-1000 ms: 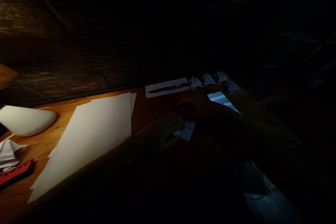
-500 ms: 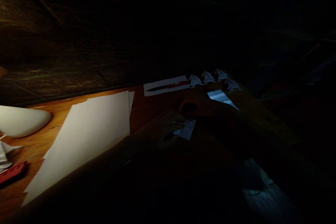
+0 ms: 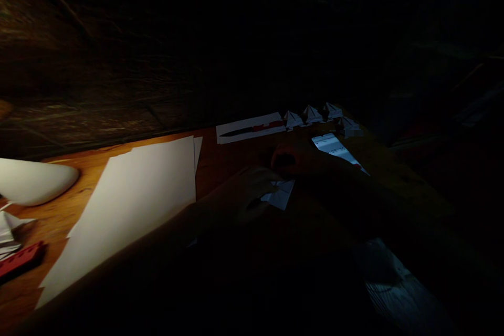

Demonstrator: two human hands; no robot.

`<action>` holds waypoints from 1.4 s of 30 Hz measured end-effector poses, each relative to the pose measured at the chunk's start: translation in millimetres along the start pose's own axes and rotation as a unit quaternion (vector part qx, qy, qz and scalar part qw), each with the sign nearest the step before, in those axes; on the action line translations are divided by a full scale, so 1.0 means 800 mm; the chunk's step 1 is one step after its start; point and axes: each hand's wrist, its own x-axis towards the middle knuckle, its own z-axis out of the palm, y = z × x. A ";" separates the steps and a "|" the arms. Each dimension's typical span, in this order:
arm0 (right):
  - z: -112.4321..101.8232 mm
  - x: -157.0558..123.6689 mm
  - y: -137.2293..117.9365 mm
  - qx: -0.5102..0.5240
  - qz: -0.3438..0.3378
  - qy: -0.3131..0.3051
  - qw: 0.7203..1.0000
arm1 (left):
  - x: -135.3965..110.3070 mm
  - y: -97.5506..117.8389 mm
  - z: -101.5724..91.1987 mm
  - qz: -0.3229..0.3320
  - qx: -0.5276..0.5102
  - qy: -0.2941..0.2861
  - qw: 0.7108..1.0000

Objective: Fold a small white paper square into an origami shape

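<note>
A small folded piece of white paper (image 3: 280,198) lies under my hands on the dark part of the wooden table. My left hand (image 3: 252,189) comes in from the left, its fingers closed on the paper's left and upper edge. Curled beside it, my right hand (image 3: 295,158) has thumb and forefinger bent into a ring at the paper's top edge. Deep shadow hides most of the right fingers. Just beyond the right wrist lies a phone (image 3: 334,148) with its screen lit.
White paper sheets (image 3: 145,184) are stacked left of my hands. A knife with a red handle (image 3: 268,126) rests on a paper strip (image 3: 232,128) near the wall. Several folded paper shapes (image 3: 313,114) stand at the back. A white rounded object (image 3: 35,181) and a red object (image 3: 21,260) are far left.
Both hands stay at the folded paper with hardly any motion. My right hand and forearm have shifted slightly, and more of the phone's lower screen shows. The view has moved a little.
</note>
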 end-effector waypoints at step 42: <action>-0.008 -0.007 0.002 0.019 -0.025 -0.032 0.999 | -0.003 -0.004 0.002 0.007 0.003 0.016 1.000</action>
